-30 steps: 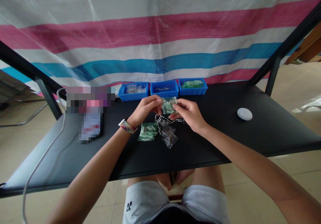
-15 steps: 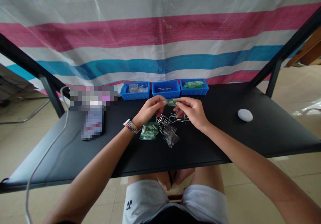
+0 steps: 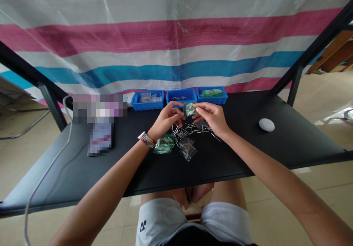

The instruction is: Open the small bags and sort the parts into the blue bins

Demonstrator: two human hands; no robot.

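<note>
A small clear-and-green plastic packet with pale pieces inside (image 3: 190,109) is held up over the table in front of me. My right hand (image 3: 213,116) pinches its right edge between thumb and fingers. At the packet's left edge is my left hand (image 3: 168,118), thumb and index finger parted; whether a fingertip touches it is hard to see. Below the hands lies a loose pile of thin metal pins (image 3: 180,131). Nearer me are a green packet of pale pieces (image 3: 164,143) and a clear bag of small brownish pieces (image 3: 188,149).
Three blue bins stand along the back: a left bin (image 3: 133,105) with clear bags, a middle bin (image 3: 168,101) with thin metal pieces, a right bin (image 3: 223,99) with green packets. A white rounded object (image 3: 266,125) sits right; a cable (image 3: 59,148) crosses the left side.
The packet has turned so its broad face and pale contents show. My left thumb and index finger have parted at its edge, while my right hand keeps its pinch.
</note>
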